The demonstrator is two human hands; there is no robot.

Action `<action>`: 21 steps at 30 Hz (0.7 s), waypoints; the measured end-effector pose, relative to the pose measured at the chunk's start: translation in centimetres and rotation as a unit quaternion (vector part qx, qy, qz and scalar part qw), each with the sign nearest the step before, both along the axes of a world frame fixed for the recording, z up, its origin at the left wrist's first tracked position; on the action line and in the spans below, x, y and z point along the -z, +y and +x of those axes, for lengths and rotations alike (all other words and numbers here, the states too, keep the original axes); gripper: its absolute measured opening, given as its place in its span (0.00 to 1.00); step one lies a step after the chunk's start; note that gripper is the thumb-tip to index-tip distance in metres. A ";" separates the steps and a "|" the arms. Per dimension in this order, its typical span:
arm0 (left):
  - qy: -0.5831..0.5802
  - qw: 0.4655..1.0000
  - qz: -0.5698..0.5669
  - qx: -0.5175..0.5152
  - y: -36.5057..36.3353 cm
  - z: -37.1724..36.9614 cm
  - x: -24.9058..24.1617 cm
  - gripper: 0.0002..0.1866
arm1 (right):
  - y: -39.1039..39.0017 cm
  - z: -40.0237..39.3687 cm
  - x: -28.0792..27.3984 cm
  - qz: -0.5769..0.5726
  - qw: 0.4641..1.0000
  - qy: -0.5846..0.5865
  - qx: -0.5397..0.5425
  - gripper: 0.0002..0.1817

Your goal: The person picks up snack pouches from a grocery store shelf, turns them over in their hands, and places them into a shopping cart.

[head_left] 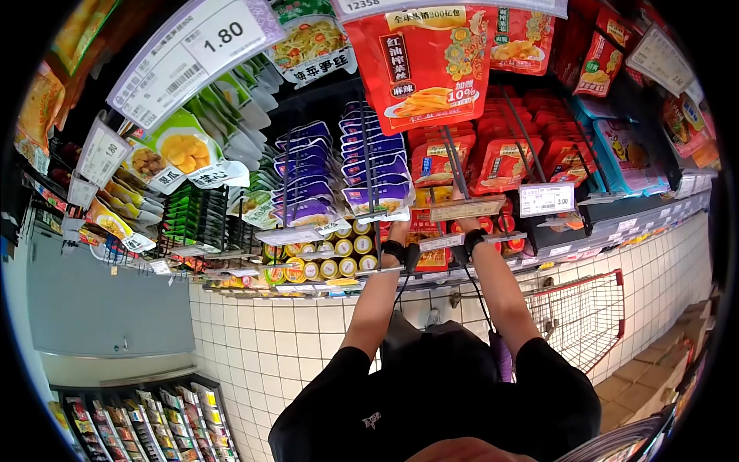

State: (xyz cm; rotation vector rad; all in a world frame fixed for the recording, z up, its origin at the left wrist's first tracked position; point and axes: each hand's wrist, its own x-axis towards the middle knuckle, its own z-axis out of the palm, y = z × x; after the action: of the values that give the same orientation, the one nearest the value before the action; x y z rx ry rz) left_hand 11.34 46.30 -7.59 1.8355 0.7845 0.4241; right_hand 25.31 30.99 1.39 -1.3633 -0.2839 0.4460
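Both my arms reach forward into a store shelf, with a dark strap around each wrist. My left hand (pixel 399 231) is partly in view beside a red packet (pixel 426 223), below the rows of purple packets (pixel 377 173). Its fingers are hidden in the shelf. Only a small part of my right hand (pixel 467 224) shows, behind a price rail (pixel 466 209) and under the hanging red pouches (pixel 500 164). The fingers of that hand are also covered, so I cannot see what either hand touches.
Yellow-lidded jars (pixel 329 268) stand left of my left hand. Metal hooks and price tags (pixel 546 199) stick out from the shelf. A large red pouch (pixel 419 69) hangs close overhead. A wire shopping cart (pixel 589 316) stands on the tiled floor at the right.
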 end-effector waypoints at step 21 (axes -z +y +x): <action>0.027 0.999 -0.004 -0.023 3.3 2.2 6.8 0.24 | 0.5 0.9 -0.5 0.008 0.999 -0.004 0.032 0.30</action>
State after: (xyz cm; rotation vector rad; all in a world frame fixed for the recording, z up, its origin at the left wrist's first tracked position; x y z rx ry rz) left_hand 13.56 49.62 -14.37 1.8307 0.8648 0.4021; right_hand 26.22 31.46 1.91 -1.3553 -0.2484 0.3843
